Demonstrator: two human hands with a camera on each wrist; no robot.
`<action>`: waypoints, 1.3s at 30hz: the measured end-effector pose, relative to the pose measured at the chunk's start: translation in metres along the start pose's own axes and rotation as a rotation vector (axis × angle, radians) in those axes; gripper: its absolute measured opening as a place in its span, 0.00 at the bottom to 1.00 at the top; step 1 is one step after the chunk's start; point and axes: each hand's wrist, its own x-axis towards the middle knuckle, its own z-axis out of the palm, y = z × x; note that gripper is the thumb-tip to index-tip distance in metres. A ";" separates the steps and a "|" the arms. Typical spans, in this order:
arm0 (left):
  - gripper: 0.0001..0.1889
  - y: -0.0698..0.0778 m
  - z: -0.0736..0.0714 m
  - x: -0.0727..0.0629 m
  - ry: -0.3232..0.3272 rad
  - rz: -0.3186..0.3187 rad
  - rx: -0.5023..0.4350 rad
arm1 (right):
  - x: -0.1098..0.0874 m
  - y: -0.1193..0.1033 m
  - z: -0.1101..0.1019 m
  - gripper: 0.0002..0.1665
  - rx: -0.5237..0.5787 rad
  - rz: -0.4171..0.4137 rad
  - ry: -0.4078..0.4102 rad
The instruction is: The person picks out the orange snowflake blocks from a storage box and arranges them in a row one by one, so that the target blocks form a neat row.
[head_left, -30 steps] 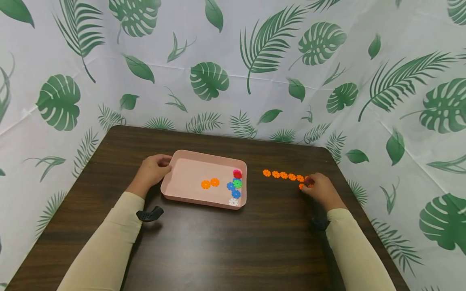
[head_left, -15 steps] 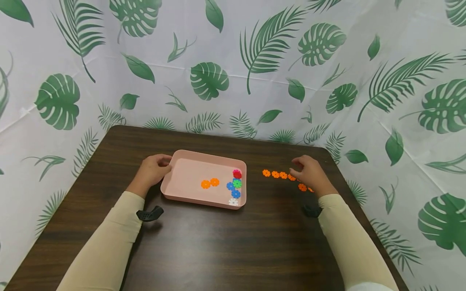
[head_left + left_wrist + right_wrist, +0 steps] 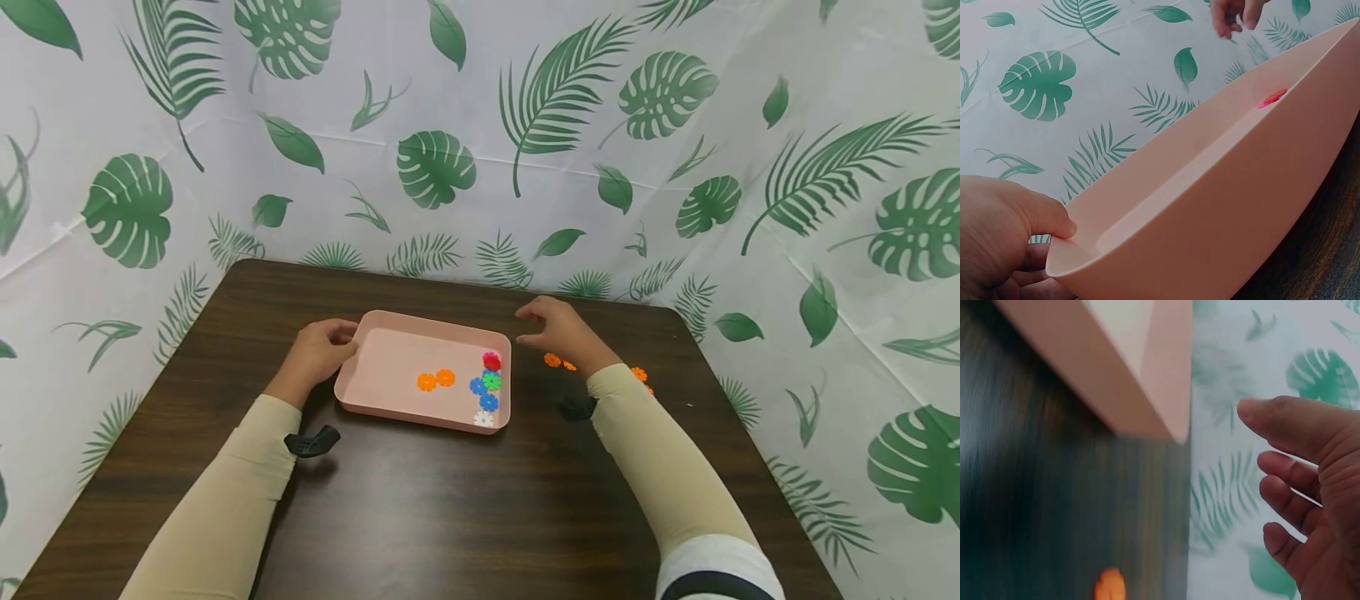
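Note:
My left hand (image 3: 313,357) holds the left end of a shallow pink tray (image 3: 386,354), with its thumb (image 3: 1054,220) over the rim and its fingers outside. Two orange flower-shaped discs (image 3: 426,382) lie mid-tray. Along the tray's right side are a red disc (image 3: 492,362), a green disc (image 3: 491,381), blue discs (image 3: 488,402) and a white disc (image 3: 483,419). Just past the tray's far right corner, my right hand (image 3: 562,332) is raised with fingers apart and slightly bent. Nothing sits between thumb and fingers in the right wrist view (image 3: 1310,462).
More orange flower discs (image 3: 552,360) lie on the dark wooden table (image 3: 420,517) right of the tray, partly hidden under the right forearm. Others (image 3: 639,373) show beyond the sleeve. A leaf-print cloth (image 3: 337,192) hangs behind the table.
My right hand has left the orange discs at the right and moved leftward to the tray's far right corner, its fingers spreading. My left hand stays on the tray.

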 end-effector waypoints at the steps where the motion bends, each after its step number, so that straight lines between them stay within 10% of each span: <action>1: 0.24 0.000 0.000 0.000 0.000 0.002 0.001 | 0.004 -0.006 0.005 0.27 0.007 -0.010 -0.014; 17: 0.23 0.001 0.004 0.001 0.002 -0.002 0.000 | 0.031 -0.066 0.074 0.26 0.062 -0.104 -0.306; 39: 0.23 0.001 0.000 0.001 0.011 -0.008 0.005 | 0.036 -0.088 0.087 0.14 -0.178 -0.233 -0.373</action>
